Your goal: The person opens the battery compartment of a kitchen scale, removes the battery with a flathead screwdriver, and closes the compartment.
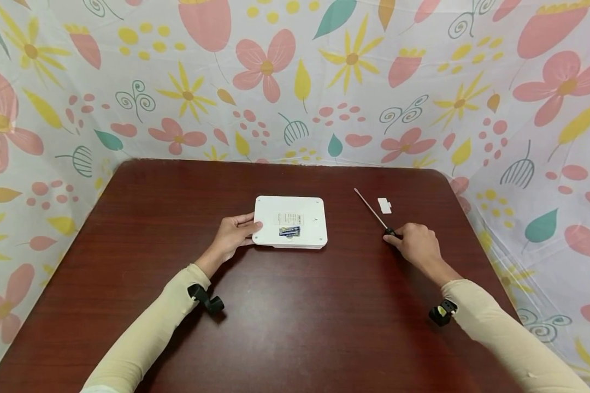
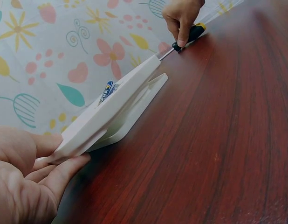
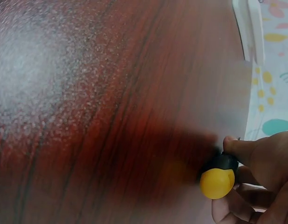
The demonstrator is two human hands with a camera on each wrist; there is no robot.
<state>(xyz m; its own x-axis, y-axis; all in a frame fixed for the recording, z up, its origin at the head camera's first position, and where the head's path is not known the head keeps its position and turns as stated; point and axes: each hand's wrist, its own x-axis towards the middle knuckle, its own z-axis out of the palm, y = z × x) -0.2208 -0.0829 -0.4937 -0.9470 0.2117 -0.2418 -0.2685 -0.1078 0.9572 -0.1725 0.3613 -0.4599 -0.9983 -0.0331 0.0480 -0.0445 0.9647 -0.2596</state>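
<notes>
A flat white device [image 1: 265, 210], its underside up, has a printed label, screw holes at its corners and blue batteries [image 1: 289, 231] in an uncovered slot. My left hand [image 1: 232, 234] grips its left edge, thumb on top and fingers underneath. In the left wrist view the white device [image 2: 111, 112] is tilted, and a thinner white plate [image 2: 139, 109] shows below its body. To the right, my right hand [image 1: 419, 244] holds a screwdriver [image 1: 371, 209], its shaft pointing away to the back left. The yellow and black handle [image 3: 217, 183] shows end-on in the right wrist view.
A small white battery cover [image 1: 384, 206] lies on the dark red wooden table [image 1: 295, 316], just beyond the screwdriver. Behind the table's back edge hangs a flower-patterned cloth [image 1: 265, 125], which also runs along both sides. A black wrist mount [image 1: 206, 299] sits on the left sleeve.
</notes>
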